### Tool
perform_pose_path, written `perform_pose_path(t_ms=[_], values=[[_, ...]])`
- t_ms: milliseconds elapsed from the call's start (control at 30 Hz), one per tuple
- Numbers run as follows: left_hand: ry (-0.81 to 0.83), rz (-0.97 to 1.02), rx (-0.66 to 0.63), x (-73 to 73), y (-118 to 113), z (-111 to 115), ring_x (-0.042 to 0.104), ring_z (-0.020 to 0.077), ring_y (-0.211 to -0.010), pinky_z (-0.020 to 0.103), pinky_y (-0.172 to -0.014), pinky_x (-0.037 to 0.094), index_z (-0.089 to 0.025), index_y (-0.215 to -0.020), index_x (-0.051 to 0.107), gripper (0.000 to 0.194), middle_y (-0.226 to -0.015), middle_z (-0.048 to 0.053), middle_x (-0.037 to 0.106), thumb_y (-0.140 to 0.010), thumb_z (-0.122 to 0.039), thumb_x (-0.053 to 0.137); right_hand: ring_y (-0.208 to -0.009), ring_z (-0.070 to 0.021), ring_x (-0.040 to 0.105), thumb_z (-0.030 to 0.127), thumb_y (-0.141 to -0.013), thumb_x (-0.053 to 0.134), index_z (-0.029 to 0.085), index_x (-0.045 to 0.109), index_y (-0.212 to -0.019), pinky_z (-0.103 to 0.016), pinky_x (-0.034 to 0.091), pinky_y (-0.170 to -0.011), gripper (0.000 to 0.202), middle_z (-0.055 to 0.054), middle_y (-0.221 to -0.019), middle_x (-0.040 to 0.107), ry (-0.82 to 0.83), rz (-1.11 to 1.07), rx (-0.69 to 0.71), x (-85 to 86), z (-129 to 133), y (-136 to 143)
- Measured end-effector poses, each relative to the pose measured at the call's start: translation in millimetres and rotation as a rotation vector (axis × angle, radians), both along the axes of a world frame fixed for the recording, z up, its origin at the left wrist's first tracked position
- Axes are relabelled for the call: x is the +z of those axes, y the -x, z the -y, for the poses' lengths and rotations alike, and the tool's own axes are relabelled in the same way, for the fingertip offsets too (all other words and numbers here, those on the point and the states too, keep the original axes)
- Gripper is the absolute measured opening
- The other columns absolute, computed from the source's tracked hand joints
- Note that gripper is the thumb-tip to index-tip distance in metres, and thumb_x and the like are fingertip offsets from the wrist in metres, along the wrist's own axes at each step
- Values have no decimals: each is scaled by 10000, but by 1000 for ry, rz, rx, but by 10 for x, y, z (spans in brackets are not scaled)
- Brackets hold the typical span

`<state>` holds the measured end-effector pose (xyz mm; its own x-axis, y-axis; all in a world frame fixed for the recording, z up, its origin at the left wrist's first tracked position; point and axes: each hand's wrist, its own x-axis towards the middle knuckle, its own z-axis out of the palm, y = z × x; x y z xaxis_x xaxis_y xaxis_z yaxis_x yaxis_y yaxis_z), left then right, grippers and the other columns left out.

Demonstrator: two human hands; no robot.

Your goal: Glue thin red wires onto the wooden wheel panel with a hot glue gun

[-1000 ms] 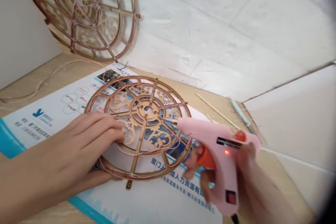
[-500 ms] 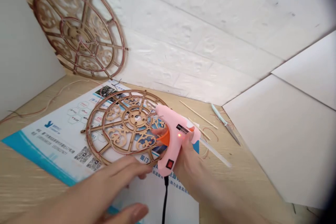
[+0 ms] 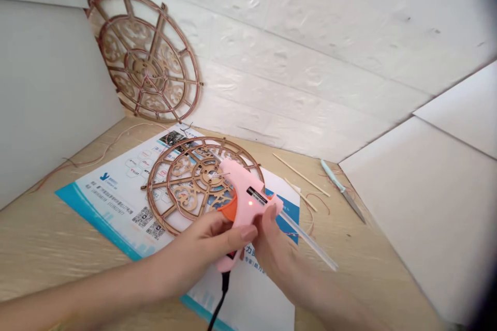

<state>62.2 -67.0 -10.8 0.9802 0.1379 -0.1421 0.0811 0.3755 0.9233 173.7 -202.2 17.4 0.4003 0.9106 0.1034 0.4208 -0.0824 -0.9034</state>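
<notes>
Two bare hands are meeting over one pink glue gun [image 3: 243, 194] near the middle of a wooden desk [image 3: 34, 248]. The right hand [image 3: 272, 245] is wrapping its grip around the gun's handle from the right. The left hand [image 3: 212, 240] is reaching in from the left, fingers curled narrowly against the handle and the orange trigger, touching the gun rather than fully enclosing it. One small red light is glowing on the gun's side, one clear glue stick [image 3: 310, 240] is sticking out of its back, and one black cord [image 3: 217, 305] is hanging from its base.

The gun's nozzle is pointing over one round, cut-out wooden wheel [image 3: 182, 186], which is lying flat on one printed poster [image 3: 112, 196]. A second wheel [image 3: 145, 70] of the same kind is leaning upright against the white wall. To the right, two thin wooden sticks [image 3: 301, 175] and one pale-handled craft knife [image 3: 341, 190] are lying on the desk, well apart from the hands. Thin loose wire [image 3: 97, 158] is trailing across the desk's left side.
</notes>
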Motion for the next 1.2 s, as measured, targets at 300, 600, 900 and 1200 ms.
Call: perform_pose_path(t_ms=[300, 600, 900, 1200], values=[[79, 12, 61, 101, 39, -305, 487, 66, -453, 189, -505, 365, -158, -727, 618, 479, -548, -30, 579, -888, -593, 737, -1063, -199, 721, 366, -997, 691, 330, 476, -1407, -342, 634, -855, 464, -70, -1244, 674, -273, 1, -233, 76, 142, -334], [205, -81, -18, -85, 38, -111, 306, 46, -332, 189, -391, 243, -176, -552, 476, 680, -389, -38, 403, -910, -744, 586, -874, -168, 708, 209, -1088, 538, 208, 583, -1134, -286, 578, -829, 65, -31, -961, 714, -202, 940, -229, -64, 112, -101], [277, -127, -74, -91, 113, -52, 225, 39, -311, 162, -315, 167, -202, -824, 558, 543, -466, -97, 427, -919, -735, 601, -772, -210, 759, 153, -1078, 475, 146, 555, -1209, -298, 607, -742, 154, -83, -880, 778, -213, 1227, -295, -55, 172, 42], [217, -91, -162, -81, 152, -51, 251, 41, -336, 187, -344, 150, -189, -613, 467, 647, -416, -65, 373, -960, -731, 530, -789, -142, 754, 208, -1052, 506, 291, 626, -1134, -191, 611, -675, 168, 12, -965, 779, -136, 576, -254, -46, 209, 74]])
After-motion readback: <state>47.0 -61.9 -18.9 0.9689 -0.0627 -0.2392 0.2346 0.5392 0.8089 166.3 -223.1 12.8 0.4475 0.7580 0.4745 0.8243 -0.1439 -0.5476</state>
